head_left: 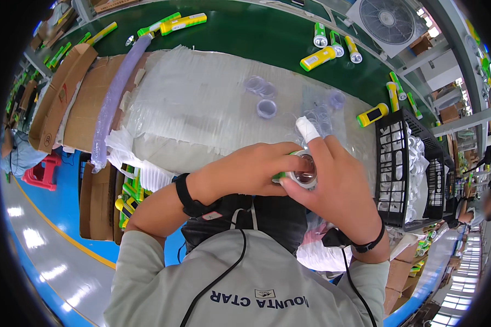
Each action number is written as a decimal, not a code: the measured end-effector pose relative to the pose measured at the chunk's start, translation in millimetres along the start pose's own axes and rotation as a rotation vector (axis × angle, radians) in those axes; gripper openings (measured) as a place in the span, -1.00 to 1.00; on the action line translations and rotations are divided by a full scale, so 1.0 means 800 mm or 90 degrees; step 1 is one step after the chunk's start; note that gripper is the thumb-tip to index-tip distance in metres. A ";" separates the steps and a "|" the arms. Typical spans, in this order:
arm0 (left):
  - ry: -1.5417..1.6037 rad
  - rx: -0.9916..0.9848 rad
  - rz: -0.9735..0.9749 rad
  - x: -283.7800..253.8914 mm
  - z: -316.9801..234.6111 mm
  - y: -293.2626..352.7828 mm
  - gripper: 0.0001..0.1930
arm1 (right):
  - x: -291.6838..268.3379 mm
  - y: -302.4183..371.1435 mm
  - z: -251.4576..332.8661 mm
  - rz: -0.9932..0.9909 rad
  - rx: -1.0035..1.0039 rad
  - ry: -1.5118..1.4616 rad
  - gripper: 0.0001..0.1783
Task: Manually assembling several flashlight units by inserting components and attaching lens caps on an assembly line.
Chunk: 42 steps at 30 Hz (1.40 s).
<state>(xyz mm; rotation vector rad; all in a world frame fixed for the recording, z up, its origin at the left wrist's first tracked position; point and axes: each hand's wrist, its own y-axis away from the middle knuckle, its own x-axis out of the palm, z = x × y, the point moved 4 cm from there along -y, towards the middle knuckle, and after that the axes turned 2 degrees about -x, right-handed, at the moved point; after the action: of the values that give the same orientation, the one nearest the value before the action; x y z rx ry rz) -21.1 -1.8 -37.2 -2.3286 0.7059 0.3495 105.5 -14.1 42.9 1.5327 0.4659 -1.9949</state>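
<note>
White-rimmed, round-headed flashlight point(309, 176) sits between left hand point(263, 167) and right hand point(337, 173).

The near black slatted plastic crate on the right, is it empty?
Not empty: the black slatted plastic crate holds many white curved pieces, visible through its side and from above. I can't tell whether it's full.

- The flashlight's point(311, 179) body: mostly hidden behind the left hand's fingers point(278, 158).
- Fan point(386, 22): cut off (top edge).
- Far-right person point(477, 211): head blurred.
</note>
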 end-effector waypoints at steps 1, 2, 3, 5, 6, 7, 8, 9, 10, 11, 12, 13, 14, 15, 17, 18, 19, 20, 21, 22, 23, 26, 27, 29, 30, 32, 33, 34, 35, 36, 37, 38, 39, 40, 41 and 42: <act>0.002 -0.001 -0.005 -0.002 0.001 0.001 -0.63 | -0.003 -0.001 0.002 -0.019 -0.053 0.041 -0.25; -0.011 0.001 0.004 -0.001 0.001 0.002 -0.64 | -0.003 -0.001 0.000 -0.013 -0.056 0.043 -0.25; -0.025 0.003 0.013 0.001 0.001 0.003 -0.66 | -0.003 0.000 0.000 -0.024 -0.108 -0.025 -0.34; -0.022 -0.005 0.024 0.002 -0.002 0.000 -0.67 | -0.007 0.000 0.009 -0.026 -0.165 -0.093 -0.42; -0.021 -0.010 0.041 0.004 -0.003 0.000 -0.67 | -0.012 0.001 0.013 0.010 -0.119 -0.037 -0.41; -0.020 -0.015 0.033 0.005 -0.002 0.001 -0.67 | -0.013 0.000 0.014 0.044 -0.073 0.020 -0.41; -0.018 -0.010 0.016 0.004 -0.003 0.001 -0.65 | -0.012 -0.001 0.012 0.046 -0.075 0.023 -0.41; -0.015 -0.005 0.000 0.003 -0.003 0.001 -0.63 | -0.014 -0.002 0.010 0.008 -0.132 0.000 -0.41; -0.015 -0.004 -0.003 0.002 -0.003 0.001 -0.63 | -0.017 -0.002 0.011 -0.029 -0.190 -0.022 -0.41; -0.026 0.003 -0.009 0.003 -0.002 0.004 -0.62 | -0.018 -0.001 0.011 -0.025 -0.195 -0.022 -0.41; -0.036 0.010 -0.014 0.003 -0.002 0.006 -0.61 | -0.014 0.000 0.006 0.027 -0.122 0.001 -0.41; -0.037 0.007 -0.019 0.003 -0.002 0.005 -0.61 | -0.011 0.001 0.000 0.079 -0.050 0.024 -0.40; -0.048 0.011 -0.016 0.003 -0.003 0.003 -0.60 | -0.010 -0.001 0.003 0.081 -0.050 0.023 -0.40; -0.059 0.014 -0.013 0.004 -0.004 0.002 -0.58 | -0.006 -0.004 0.003 0.097 0.005 0.094 -0.44; -0.052 0.001 -0.014 0.004 -0.001 0.006 -0.59 | -0.004 -0.008 -0.004 0.112 0.059 0.166 -0.47; -0.046 -0.010 -0.014 0.004 0.001 0.007 -0.59 | -0.008 -0.011 0.001 0.011 -0.083 0.128 -0.48; -0.047 -0.009 -0.015 0.001 0.001 0.005 -0.59 | -0.013 -0.009 0.008 -0.090 -0.226 0.088 -0.48; -0.052 -0.013 -0.004 -0.001 -0.002 0.005 -0.59 | -0.008 -0.009 0.007 -0.036 -0.176 0.108 -0.44; -0.057 -0.016 0.008 -0.001 -0.003 0.005 -0.60 | -0.006 -0.009 0.006 -0.034 -0.176 0.106 -0.44; -0.056 -0.019 0.008 -0.001 -0.002 0.007 -0.60 | -0.001 -0.011 0.001 0.001 -0.132 0.145 -0.40; -0.054 -0.025 0.013 -0.001 -0.001 0.006 -0.60 | 0.001 -0.014 -0.007 0.033 -0.088 0.186 -0.37; -0.041 -0.006 0.004 0.001 0.004 0.007 -0.60 | -0.005 -0.016 -0.001 -0.108 -0.304 0.085 -0.40; -0.029 0.018 -0.010 0.001 0.003 0.009 -0.60 | -0.005 -0.014 0.001 -0.107 -0.306 0.083 -0.40; -0.041 0.004 -0.010 -0.005 0.005 0.004 -0.59 | 0.000 -0.009 -0.012 0.016 -0.073 0.146 -0.40; -0.053 -0.007 -0.009 -0.006 0.005 0.001 -0.58 | 0.000 -0.009 -0.014 0.016 -0.071 0.145 -0.40; -0.027 -0.004 0.015 0.000 0.001 0.005 -0.58 | -0.003 -0.010 -0.010 -0.039 -0.162 0.141 -0.42; -0.002 0.000 0.038 0.003 -0.001 0.006 -0.59 | -0.004 -0.012 -0.013 -0.040 -0.162 0.141 -0.42; -0.003 0.000 0.038 0.003 -0.002 0.003 -0.59 | -0.005 -0.013 -0.011 -0.061 -0.224 0.139 -0.43; 0.007 -0.022 0.062 0.004 0.000 0.001 -0.59 | -0.003 -0.013 -0.008 -0.079 -0.283 0.134 -0.45; 0.017 -0.044 0.086 0.005 0.001 -0.001 -0.60 | 0.001 -0.013 -0.008 -0.077 -0.281 0.132 -0.45; 0.027 -0.066 0.110 0.007 0.003 -0.001 -0.60 | 0.005 -0.014 -0.010 -0.060 -0.249 0.143 -0.46; 0.027 -0.068 0.108 0.008 0.004 0.000 -0.60 | 0.008 -0.015 -0.013 -0.044 -0.220 0.157 -0.48; 0.026 -0.049 0.091 0.009 0.004 0.002 -0.60 | 0.007 -0.015 -0.015 -0.043 -0.222 0.157 -0.48; 0.025 -0.031 0.075 0.009 0.004 0.003 -0.60 | 0.004 -0.015 -0.016 -0.056 -0.242 0.123 -0.48; 0.027 -0.034 0.074 0.010 0.004 0.003 -0.60 | 0.003 -0.014 -0.017 -0.069 -0.261 0.088 -0.49; 0.025 -0.026 0.075 0.011 0.004 0.001 -0.59 | 0.006 -0.012 -0.017 -0.066 -0.261 0.086 -0.49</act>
<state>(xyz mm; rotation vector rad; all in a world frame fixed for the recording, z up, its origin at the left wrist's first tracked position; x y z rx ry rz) -14.5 -3.4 -43.4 -2.3429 0.8649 0.3755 108.9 0.6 33.9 1.4065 0.9613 -1.7371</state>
